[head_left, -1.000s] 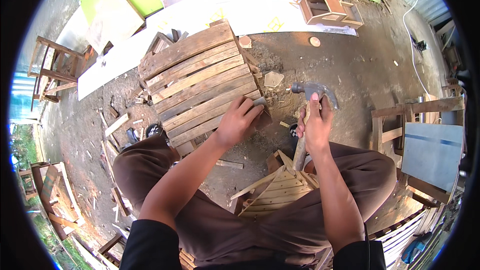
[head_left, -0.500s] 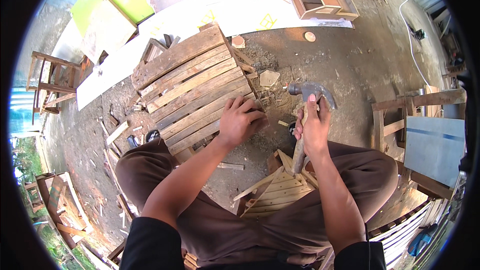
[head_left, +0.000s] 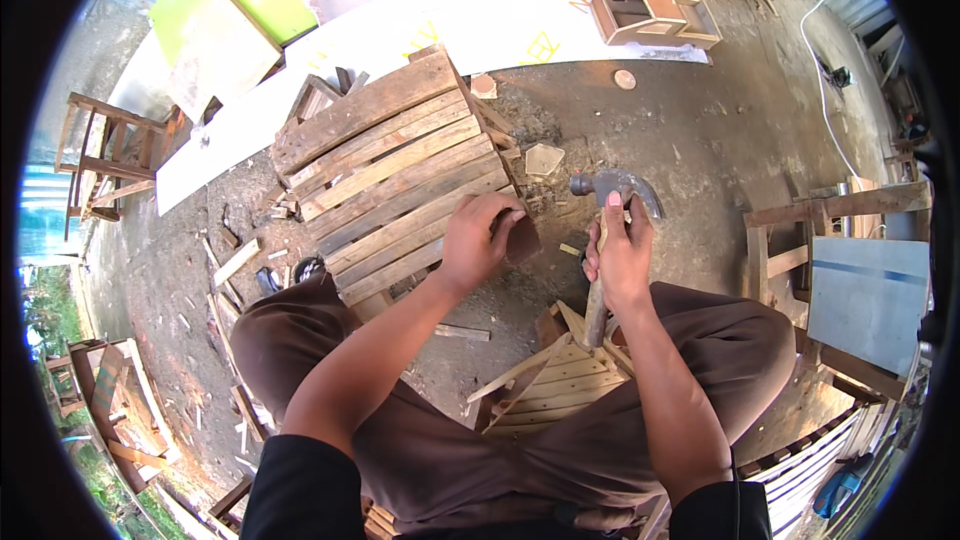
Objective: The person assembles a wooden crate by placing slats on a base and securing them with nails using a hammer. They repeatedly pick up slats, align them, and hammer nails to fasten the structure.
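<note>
Two hands are apart: right hand [head_left: 623,265] grips hammer [head_left: 604,183], probably head-heavy, best held by handle [head_left: 596,315]; whether left hand [head_left: 476,242] grips, I cannot tell.

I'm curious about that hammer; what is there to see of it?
It is a claw hammer with a dull grey, metal-looking head and a pale brown handle that looks wooden. The right hand grips the handle just below the head. In the picture its striking face points left, its curved claw right. The handle slants down toward a slatted wooden piece; whether they touch is unclear.
</note>
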Available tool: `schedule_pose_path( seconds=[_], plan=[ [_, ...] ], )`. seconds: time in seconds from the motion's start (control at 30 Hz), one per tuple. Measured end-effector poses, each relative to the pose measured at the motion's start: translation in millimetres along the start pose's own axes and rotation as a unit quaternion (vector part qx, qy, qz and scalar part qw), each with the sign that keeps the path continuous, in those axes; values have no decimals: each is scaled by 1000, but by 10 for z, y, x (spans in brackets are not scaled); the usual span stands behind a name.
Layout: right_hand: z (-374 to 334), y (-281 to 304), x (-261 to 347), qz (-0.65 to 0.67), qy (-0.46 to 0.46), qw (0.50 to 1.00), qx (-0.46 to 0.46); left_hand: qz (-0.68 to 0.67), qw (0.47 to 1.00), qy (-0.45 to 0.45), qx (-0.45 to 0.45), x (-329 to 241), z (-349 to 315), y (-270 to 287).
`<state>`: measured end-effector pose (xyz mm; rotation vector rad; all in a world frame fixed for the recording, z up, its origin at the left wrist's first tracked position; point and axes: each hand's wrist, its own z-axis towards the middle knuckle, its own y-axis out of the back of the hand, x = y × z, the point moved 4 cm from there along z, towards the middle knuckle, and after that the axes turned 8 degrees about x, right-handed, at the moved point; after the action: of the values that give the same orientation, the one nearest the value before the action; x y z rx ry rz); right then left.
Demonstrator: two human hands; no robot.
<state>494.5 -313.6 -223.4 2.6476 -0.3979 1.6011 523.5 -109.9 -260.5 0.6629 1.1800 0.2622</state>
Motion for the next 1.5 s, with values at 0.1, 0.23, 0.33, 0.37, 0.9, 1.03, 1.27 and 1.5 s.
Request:
schedule_pose_path(
  seconds=[0.1,0.23,0.33,0.37,0.9,1.03,1.27,1.5],
  plan=[
    [-2,-5,-10,5,-7,1000,-4,-112,991,77,-16,103,-30,48],
    [-2,-21,-13,-3,1,1000,14,-202,972,106,-52,259,-13,87],
    [-7,-33,-21,-7,2,1000,14,-283,943,152,-86,324,-28,47],
    [-9,-37,-25,-4,2,1000,15,-311,933,154,-97,329,-30,44],
    [-11,-42,-39,-14,-5,1000,15,-61,994,52,-68,197,22,15],
    [-10,-40,-29,-18,-3,1000,16,-19,998,29,-52,176,26,27],
    [2,-41,-43,-17,-8,1000,19,-3,998,22,-59,157,13,17],
    [-1,-38,-49,-24,-5,999,21,-3,998,3,-59,156,8,17]
  ],
)
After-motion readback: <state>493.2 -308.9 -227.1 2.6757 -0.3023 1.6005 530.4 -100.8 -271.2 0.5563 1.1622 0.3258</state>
